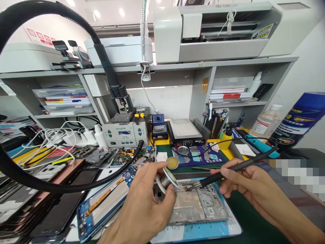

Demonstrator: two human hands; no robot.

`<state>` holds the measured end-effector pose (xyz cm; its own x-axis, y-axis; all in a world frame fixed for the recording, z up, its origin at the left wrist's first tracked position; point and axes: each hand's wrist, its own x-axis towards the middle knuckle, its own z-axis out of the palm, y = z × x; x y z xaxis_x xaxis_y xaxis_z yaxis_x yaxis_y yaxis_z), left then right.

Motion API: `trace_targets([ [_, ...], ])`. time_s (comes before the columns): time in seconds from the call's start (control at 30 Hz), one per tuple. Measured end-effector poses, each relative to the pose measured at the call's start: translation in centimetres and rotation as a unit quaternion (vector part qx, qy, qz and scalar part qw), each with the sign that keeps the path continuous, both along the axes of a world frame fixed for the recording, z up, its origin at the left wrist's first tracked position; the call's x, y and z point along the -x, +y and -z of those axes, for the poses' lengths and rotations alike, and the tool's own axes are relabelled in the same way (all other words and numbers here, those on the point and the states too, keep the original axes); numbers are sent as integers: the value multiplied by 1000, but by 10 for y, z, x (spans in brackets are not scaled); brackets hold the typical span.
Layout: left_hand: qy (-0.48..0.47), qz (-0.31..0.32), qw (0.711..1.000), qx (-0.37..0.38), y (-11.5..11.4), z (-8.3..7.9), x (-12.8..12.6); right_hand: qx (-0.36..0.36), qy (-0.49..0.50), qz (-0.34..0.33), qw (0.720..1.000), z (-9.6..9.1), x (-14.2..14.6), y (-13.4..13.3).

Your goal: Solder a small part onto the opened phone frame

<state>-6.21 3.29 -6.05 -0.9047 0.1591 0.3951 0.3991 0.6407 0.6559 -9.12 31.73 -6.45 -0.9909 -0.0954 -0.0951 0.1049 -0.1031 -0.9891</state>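
Between the thumb and fingers of my left hand is a spool of solder wire, tilted above a metal phone frame. My right hand grips a black soldering iron like a pen. Its tip points down and left, over a small part near the top of the frame; whether they touch I cannot tell. Under the frame lies a blue and white board. Just beyond the spool sits a round tin of yellowish paste. A blue phone housing with an orange flex cable lies left of my left hand.
A thick black hose loops across the left side. Phone panels are stacked at left. Behind stand a hot air station, a soldering station and a heating plate. A blue spray can and clear bottle stand at right.
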Motion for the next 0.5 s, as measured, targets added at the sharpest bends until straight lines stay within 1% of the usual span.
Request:
trace_targets([
  [0.3, -2, 1, 1000, -8, -1, 0, 1, -6, 4, 5, 1000, 5, 1, 1],
  [0.5, -2, 3, 1000, -2, 1, 0, 0, -11, 2, 9, 1000, 2, 0, -1],
])
